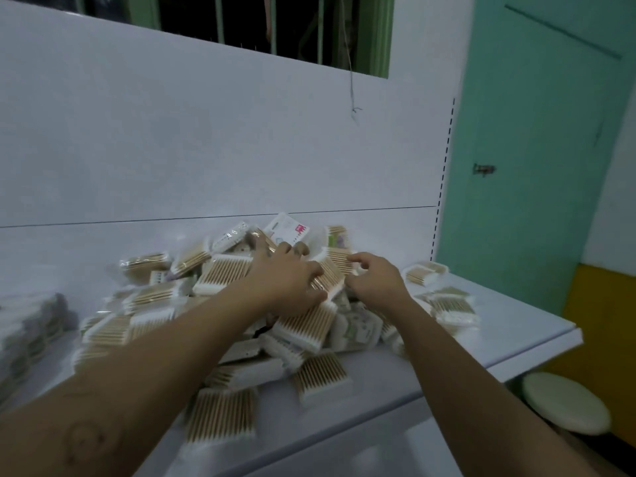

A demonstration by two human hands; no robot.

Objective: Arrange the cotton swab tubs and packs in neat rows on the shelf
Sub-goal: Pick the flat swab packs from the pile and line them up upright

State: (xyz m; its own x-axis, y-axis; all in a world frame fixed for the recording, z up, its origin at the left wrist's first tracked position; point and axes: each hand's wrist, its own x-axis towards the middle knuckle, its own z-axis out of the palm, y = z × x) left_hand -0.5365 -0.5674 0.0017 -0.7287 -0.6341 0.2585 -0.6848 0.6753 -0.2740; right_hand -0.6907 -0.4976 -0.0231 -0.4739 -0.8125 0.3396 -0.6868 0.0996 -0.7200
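Fingers of your left hand splay over the pile mid-frame, with forefinger and thumb holding a swab pack. Your right hand curls at that pack's other end; blur hides whether it pinches. The pile lies on the white shelf. A green door stands at right and a round stool at lower right.

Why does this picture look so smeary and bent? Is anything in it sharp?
Head view: the light is dim and flat, with no glare; motion blur smears the packs, the left hand, the right hand and, worst, the stack at the left edge; the wide lens bows the shelf edge; the green door looks least blurred.
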